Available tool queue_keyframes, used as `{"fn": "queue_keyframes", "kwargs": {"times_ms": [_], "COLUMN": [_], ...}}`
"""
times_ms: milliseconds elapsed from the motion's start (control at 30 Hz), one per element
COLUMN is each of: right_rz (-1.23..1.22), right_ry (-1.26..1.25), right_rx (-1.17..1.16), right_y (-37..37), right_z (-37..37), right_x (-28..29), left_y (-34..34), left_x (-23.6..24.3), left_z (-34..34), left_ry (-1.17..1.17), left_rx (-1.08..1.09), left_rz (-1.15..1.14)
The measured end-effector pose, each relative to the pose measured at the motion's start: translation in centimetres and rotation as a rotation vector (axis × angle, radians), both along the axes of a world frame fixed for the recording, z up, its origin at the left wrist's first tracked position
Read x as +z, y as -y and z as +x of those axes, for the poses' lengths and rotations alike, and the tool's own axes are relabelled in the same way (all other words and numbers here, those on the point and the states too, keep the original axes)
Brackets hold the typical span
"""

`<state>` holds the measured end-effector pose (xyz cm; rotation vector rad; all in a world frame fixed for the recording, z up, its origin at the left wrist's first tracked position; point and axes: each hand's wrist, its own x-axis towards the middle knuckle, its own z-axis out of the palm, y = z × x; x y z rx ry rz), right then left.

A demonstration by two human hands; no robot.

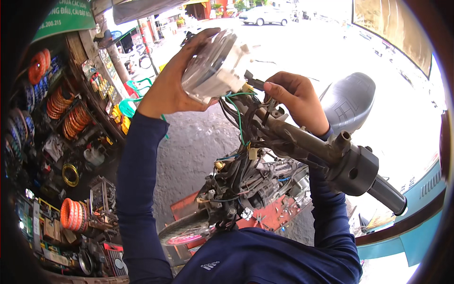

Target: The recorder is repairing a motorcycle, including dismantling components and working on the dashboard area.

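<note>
My left hand is wrapped round a clear-and-white motorcycle instrument cluster, raised above the handlebar with its clear face turned to the left. Close to its back, my right hand pinches a dark wire connector between thumb and fingers. Whether that connector touches the cluster I cannot tell. Green wires run from below the cluster down into a bundle of dark cables. Beneath my right hand lies the bare handlebar, with a black switch housing and rubber grip at its end.
The stripped motorcycle's engine and front wheel sit below, with tools on a red surface. The black seat lies beyond my right hand. Crowded shelves with orange coils line the left. A white car stands far off.
</note>
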<state>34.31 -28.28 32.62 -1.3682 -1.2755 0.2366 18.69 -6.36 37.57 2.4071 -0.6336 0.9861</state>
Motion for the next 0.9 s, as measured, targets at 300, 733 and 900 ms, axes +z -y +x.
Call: {"fn": "queue_keyframes", "kwargs": {"times_ms": [300,733,900], "right_rz": [0.423,0.289,0.313], "right_ry": [-0.315,-0.137,-0.154], "right_rx": [0.137,0.043,0.053], "right_y": [0.9,3.1,3.0], "right_z": [0.6,0.0,-0.2], "right_x": [-0.5,-1.2,-1.5], "left_y": [1.0,2.9,2.5], "left_x": [5.5,4.1,3.7], "left_z": [3.1,4.1,3.8], "left_ry": [-0.388,-0.483,-0.479], "left_rx": [0.048,0.034,-0.014], "left_rz": [0.345,0.453,0.41]}}
